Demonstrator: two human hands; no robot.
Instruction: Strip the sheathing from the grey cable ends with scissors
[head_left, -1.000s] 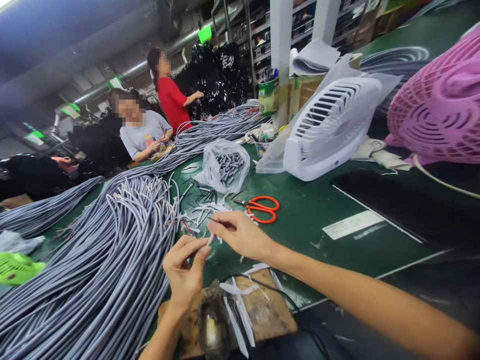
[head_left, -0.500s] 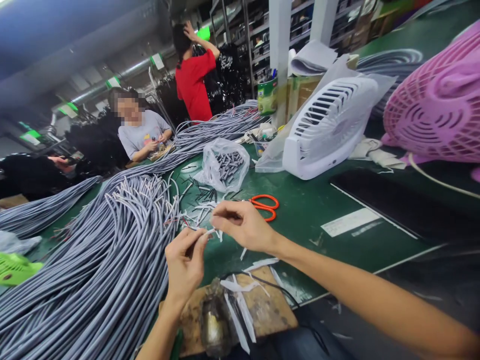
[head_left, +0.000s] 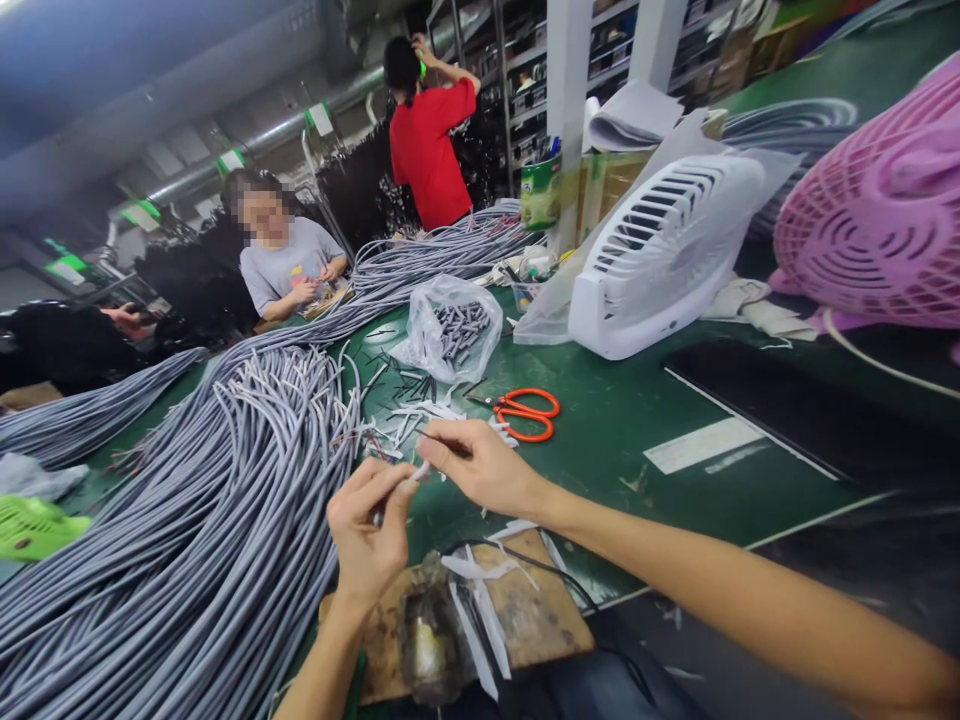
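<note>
My left hand [head_left: 367, 535] is closed in a pinch on the end of a thin grey cable [head_left: 415, 474]. My right hand [head_left: 480, 465] pinches the same cable end from the other side, fingers pressed together just above the green table [head_left: 622, 430]. Both hands hover near the table's front edge, right of a big pile of grey cables [head_left: 210, 520]. White scraps [head_left: 420, 415] lie scattered just beyond my fingers. A worn wooden block [head_left: 517, 610] with white strips sits under my wrists.
Orange scissors [head_left: 525, 412] lie behind my right hand. A clear bag of dark small parts [head_left: 454, 330] stands further back. A white fan [head_left: 660, 250] and a pink fan [head_left: 877, 210] occupy the right. Two people work at the far end, one seated, one in red standing.
My hands stayed together on the cable end, shifting only slightly. The person in red turned away and moved right, arm raised to the head.
</note>
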